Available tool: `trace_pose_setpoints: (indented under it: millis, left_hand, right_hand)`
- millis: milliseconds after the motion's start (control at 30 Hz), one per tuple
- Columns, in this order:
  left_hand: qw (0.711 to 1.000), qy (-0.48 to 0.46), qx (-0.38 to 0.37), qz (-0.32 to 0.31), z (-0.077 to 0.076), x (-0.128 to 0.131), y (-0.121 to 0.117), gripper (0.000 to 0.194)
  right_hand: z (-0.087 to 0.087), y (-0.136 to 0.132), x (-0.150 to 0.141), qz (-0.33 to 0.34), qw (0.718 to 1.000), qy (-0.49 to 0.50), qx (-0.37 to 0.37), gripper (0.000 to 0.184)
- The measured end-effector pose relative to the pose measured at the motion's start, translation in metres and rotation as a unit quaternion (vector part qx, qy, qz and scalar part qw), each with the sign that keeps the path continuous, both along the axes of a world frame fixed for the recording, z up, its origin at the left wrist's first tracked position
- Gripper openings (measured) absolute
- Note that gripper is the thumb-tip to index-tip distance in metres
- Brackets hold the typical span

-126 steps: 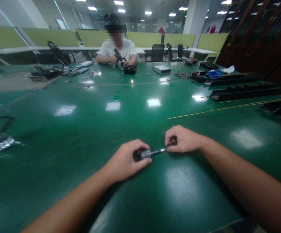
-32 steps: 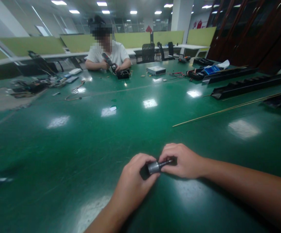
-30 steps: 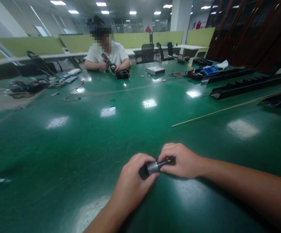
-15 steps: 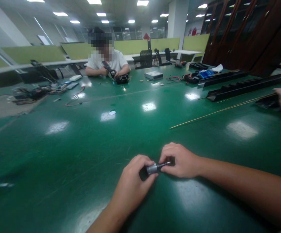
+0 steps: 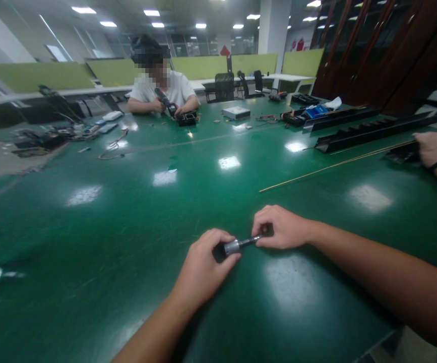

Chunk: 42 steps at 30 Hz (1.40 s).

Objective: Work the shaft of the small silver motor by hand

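Cylinder (image 5: 232, 247), grey and metallic, sits gripped between the fingers (image 5: 221, 235) of my left hand (image 5: 200, 259); over the green surface (image 5: 127, 227), my right hand (image 5: 284, 227) pinches its slim shaft (image 5: 246, 242) near the far end.

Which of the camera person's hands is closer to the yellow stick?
Right. The right hand is below the yellow stick in view; the left hand is farther off, down and left.

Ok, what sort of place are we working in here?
Likely an office doubling as a workshop: a yellow-green partition and a black mesh chair stand beyond a green worktable with loose parts on it.
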<state>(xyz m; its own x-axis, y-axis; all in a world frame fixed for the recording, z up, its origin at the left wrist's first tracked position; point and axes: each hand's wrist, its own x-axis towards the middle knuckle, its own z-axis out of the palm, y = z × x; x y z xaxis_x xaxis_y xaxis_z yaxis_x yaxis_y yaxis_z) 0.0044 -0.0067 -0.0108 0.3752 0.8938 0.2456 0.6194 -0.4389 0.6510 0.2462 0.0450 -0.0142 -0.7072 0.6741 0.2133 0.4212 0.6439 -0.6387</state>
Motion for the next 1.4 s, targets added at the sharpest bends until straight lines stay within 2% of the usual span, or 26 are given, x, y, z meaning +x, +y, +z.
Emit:
trace_pose_setpoints:
  millis: [200,600,700,800,900,1033,1167,1400]
  left_hand:
    - [1.0,-0.011,-0.012,-0.007,-0.001,-0.002,0.0,0.02]
    - [0.999,-0.041,-0.011,-0.016,-0.004,0.0,-0.001,0.018]
    - [0.999,-0.036,-0.01,-0.014,-0.004,-0.001,0.0,0.018]
    - [0.999,-0.033,-0.007,-0.025,-0.001,-0.002,0.0,0.022]
    - [0.999,-0.035,-0.01,-0.032,0.003,-0.003,0.0,0.014]
    - [0.999,-0.031,-0.02,-0.02,0.004,-0.001,0.002,0.015]
    - [1.0,-0.003,-0.015,-0.017,0.0,0.0,0.002,0.03]
    - [0.999,0.01,-0.013,-0.033,0.0,-0.001,0.003,0.029]
  right_hand:
    - [0.007,0.01,0.021,0.004,0.995,-0.054,-0.079,0.009]
    - [0.008,0.003,0.007,0.005,0.997,-0.031,-0.072,0.012]
    - [0.004,-0.002,-0.004,-0.004,0.998,-0.018,-0.054,0.013]
    - [0.0,-0.008,-0.018,-0.016,1.0,-0.013,-0.004,0.013]
    - [-0.004,-0.012,-0.025,-0.02,0.999,-0.007,0.029,0.012]
    - [-0.007,-0.014,-0.025,-0.008,0.999,0.011,0.039,0.011]
    - [-0.008,-0.013,-0.025,-0.007,0.999,0.011,0.045,0.012]
    - [-0.01,-0.013,-0.025,-0.01,0.998,0.011,0.057,0.013]
